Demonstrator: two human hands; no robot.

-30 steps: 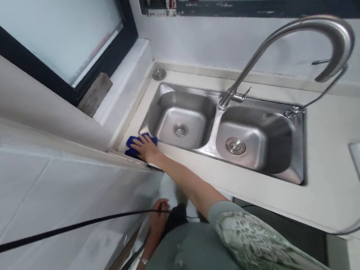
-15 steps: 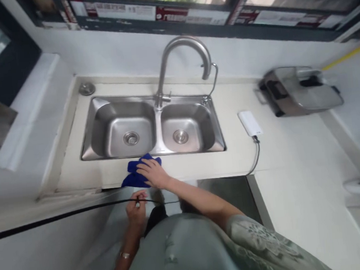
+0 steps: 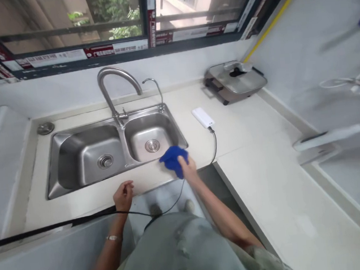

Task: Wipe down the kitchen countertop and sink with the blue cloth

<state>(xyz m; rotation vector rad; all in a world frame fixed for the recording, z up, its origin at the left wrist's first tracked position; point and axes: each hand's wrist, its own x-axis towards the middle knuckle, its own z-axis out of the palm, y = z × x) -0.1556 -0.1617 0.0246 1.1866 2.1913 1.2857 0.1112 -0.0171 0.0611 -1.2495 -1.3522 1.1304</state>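
A blue cloth (image 3: pixel 173 159) is bunched in my right hand (image 3: pixel 188 168), on the front strip of the counter by the right basin of the steel sink (image 3: pixel 126 167). The cloth overlaps the sink's front rim. My left hand (image 3: pixel 124 195) is at the counter's front edge, before the left basin. Its fingers are curled in, and I see nothing in them. A thin black cable (image 3: pixel 136 214) crosses in front of the left wrist. The curved faucet (image 3: pixel 118 71) rises behind the sink, with a small thin tap (image 3: pixel 158 90) to its right.
A white power bank (image 3: pixel 203 118) with a cable plugged in lies right of the sink. Farther back is a lidded electric pan (image 3: pixel 237 83). A round metal drain piece (image 3: pixel 45 128) sits at the left corner. The counter (image 3: pixel 282 176) turns toward me on the right.
My right hand has moved the blue cloth rightward along the front strip, from the left basin to the right one. My left hand has risen to the counter edge. The view has swung right.
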